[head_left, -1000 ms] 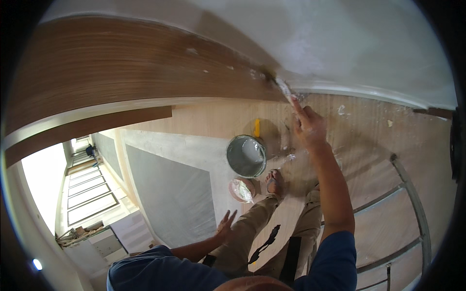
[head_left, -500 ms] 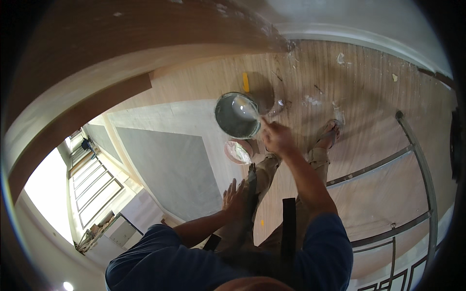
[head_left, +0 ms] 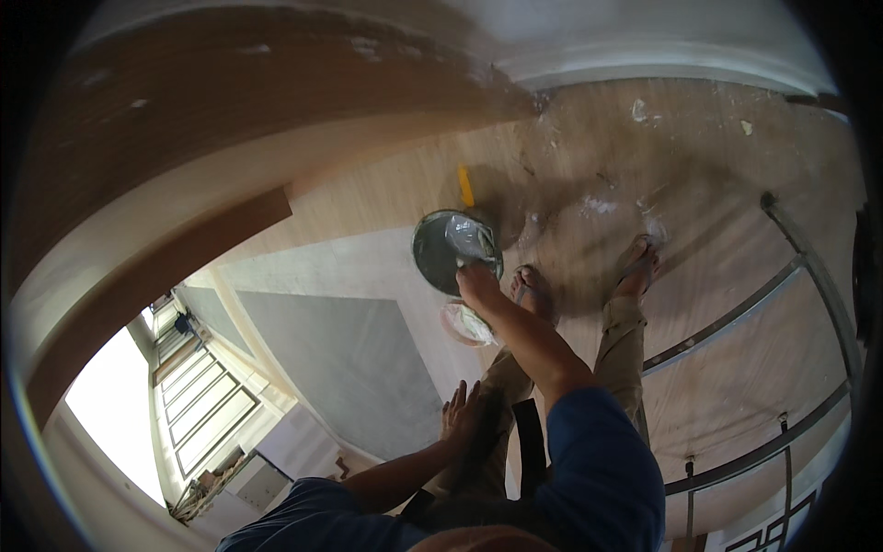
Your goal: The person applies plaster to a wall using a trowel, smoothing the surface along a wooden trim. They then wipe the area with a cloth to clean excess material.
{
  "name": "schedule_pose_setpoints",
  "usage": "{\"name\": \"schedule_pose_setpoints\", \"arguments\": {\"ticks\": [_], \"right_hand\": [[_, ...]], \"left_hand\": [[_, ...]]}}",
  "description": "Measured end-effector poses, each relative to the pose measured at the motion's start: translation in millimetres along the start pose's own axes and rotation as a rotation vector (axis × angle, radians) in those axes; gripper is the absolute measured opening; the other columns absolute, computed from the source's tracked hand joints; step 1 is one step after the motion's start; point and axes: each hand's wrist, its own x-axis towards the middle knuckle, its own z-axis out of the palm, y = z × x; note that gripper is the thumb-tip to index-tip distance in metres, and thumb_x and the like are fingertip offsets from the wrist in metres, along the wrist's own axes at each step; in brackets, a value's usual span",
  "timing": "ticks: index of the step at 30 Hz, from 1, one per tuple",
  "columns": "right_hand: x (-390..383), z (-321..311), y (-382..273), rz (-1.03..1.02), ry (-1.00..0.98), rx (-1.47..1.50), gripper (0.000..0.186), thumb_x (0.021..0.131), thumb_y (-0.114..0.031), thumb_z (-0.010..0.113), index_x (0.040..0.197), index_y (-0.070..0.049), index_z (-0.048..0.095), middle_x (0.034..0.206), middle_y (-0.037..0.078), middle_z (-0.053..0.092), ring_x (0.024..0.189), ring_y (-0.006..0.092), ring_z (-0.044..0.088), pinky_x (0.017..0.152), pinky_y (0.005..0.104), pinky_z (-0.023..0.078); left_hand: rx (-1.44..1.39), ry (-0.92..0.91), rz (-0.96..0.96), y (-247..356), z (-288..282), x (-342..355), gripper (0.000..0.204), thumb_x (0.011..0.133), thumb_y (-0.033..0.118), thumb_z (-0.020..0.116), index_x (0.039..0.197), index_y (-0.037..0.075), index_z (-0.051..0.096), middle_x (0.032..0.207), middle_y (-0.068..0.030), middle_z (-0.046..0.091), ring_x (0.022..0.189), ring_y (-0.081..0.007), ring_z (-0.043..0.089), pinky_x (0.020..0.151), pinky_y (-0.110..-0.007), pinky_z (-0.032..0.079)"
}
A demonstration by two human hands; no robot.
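Note:
My right hand (head_left: 475, 281) is closed on the handle of a brush-like tool (head_left: 462, 262), reaching into a dark bucket (head_left: 430, 253) with pale liquid inside; the tool's head is hard to make out. Just below the bucket sits a pinkish bowl (head_left: 452, 324) with white plastic in it, partly behind my right arm. A yellow strip-shaped object (head_left: 465, 185) lies above the bucket. My left hand (head_left: 460, 414) hangs beside my trousered leg, fingers apart and holding nothing.
A brown wood panel (head_left: 212, 110) and white wall (head_left: 644, 41) curve across the top. Pale wooden flooring (head_left: 690, 152) has white smears and scraps. A metal ladder-like frame (head_left: 819, 290) stands right of my feet. Grey sheet flooring (head_left: 331, 359) and a bright window (head_left: 106, 414) are left.
My right hand has moved down and left from the wall's base, bringing the tool into the bucket. My right foot has shifted rightward, and the view has swung.

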Motion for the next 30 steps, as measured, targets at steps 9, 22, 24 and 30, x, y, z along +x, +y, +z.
{"name": "schedule_pose_setpoints", "arguments": {"ticks": [9,22,24,30], "right_hand": [[-103.2,-228.5,-28.7,-0.174,0.059,0.818,0.038,0.096,-0.014,0.061,0.13,0.001,0.063,0.112,0.022,0.071,0.087,0.0219,0.07,0.078,0.0347,0.055],[-143.0,-490.3,-267.8,-0.798,0.706,0.266,0.071,0.084,0.0,0.067,0.152,-0.009,0.048,0.086,0.009,0.057,0.057,0.0207,0.056,0.05,0.0372,0.05],[-117.7,-449.6,-216.4,-0.561,0.699,0.342,0.077,0.083,-0.001,0.068,0.155,-0.012,0.042,0.088,0.01,0.059,0.06,0.0239,0.059,0.054,0.0394,0.053],[-138.2,-480.9,-242.3,-0.641,0.692,0.202,0.078,0.074,0.005,0.07,0.148,-0.015,0.054,0.085,0.008,0.061,0.064,0.0244,0.063,0.052,0.0393,0.054]], "left_hand": [[0.017,0.083,0.035,-4.5,8.7,6.2,0.087,0.093,0.057,0.061,0.159,0.011,0.03,0.163,-0.03,0.025,0.149,-0.0431,0.032,0.117,-0.062,0.03],[-0.023,0.083,-0.03,14.7,-13.9,-40.8,0.088,0.094,0.06,0.058,0.162,0.016,0.026,0.164,-0.0321,0.021,0.148,-0.0469,0.031,0.118,-0.059,0.03],[-0.051,0.1,-0.029,11.6,-20.0,-49.2,0.088,0.094,0.061,0.057,0.163,0.016,0.025,0.163,-0.0327,0.02,0.149,-0.0481,0.03,0.118,-0.058,0.03],[-0.163,0.168,-0.141,-5.8,-32.7,-65.9,0.09,0.095,0.067,0.053,0.163,0.017,0.022,0.163,-0.0329,0.02,0.149,-0.0508,0.027,0.118,-0.059,0.03]]}}
